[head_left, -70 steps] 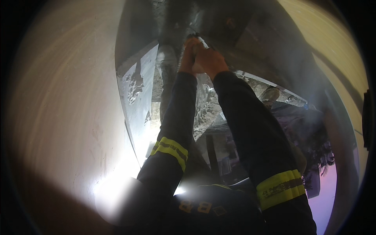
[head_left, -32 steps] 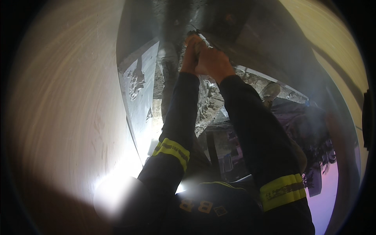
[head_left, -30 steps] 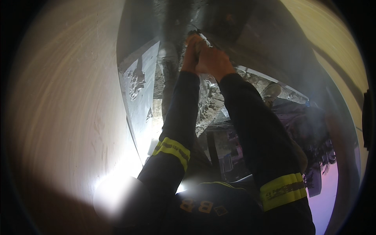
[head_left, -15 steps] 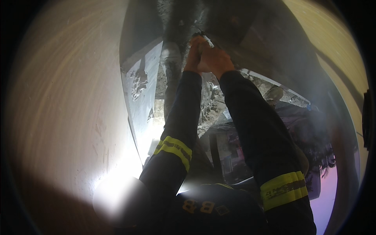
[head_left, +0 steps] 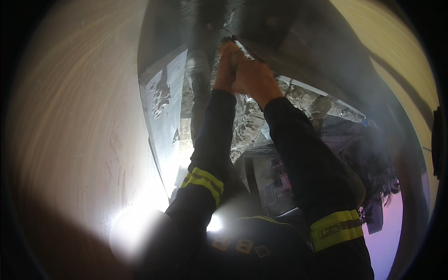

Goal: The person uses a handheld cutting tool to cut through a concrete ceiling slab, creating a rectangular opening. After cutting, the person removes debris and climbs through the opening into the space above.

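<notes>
My left hand (head_left: 227,65) and my right hand (head_left: 255,77) are together at arm's length, up near the top middle. Both are closed, with the fingers bunched and the right hand against the left. A small dark thing (head_left: 227,39) shows just past the left fingertips; the hands hide most of it, and I cannot make out its kind. Close beside the fingers runs a thin pale straight edge (head_left: 244,49). A similar long pale edge (head_left: 322,93) goes off to the right, with a small blue spot at its end. Whether either hand touches these edges I cannot tell.
A smooth beige curved surface (head_left: 84,116) fills the left side. Glaring light (head_left: 144,224) comes from the lower left. A grey panel with rough patches (head_left: 161,93) and a greyish pole-like shape (head_left: 198,79) stand left of my arms. Grey rubble-like ground (head_left: 249,121) lies below my hands.
My hands have come slightly lower in the picture, baring more of the pale edge beside them. The surroundings have shifted a little up and left. Both hands stay closed together.
</notes>
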`<state>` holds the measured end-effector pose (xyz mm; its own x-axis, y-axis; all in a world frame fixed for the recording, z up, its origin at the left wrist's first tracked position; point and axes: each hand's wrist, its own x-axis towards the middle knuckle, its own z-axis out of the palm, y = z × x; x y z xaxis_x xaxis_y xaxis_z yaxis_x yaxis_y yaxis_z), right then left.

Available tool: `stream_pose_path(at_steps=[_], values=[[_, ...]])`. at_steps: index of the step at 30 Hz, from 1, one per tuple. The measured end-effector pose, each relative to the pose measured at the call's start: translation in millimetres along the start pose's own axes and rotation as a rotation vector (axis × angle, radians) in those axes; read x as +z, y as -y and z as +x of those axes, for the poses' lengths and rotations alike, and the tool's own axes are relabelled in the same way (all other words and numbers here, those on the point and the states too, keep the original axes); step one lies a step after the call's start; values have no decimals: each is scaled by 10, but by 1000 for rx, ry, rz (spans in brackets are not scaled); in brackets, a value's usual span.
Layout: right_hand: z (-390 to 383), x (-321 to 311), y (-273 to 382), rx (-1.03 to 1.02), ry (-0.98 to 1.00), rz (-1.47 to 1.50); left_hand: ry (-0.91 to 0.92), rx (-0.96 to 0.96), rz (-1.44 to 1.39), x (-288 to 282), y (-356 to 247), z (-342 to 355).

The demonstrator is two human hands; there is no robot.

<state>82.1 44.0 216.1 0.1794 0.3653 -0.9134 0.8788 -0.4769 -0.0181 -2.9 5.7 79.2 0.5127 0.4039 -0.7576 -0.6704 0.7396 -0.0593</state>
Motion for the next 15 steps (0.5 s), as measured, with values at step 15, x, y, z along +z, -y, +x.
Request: stream_pose_path(at_steps=[15], values=[[188, 236, -158, -48, -116, -11, -70, -2, 105, 23, 62, 39]])
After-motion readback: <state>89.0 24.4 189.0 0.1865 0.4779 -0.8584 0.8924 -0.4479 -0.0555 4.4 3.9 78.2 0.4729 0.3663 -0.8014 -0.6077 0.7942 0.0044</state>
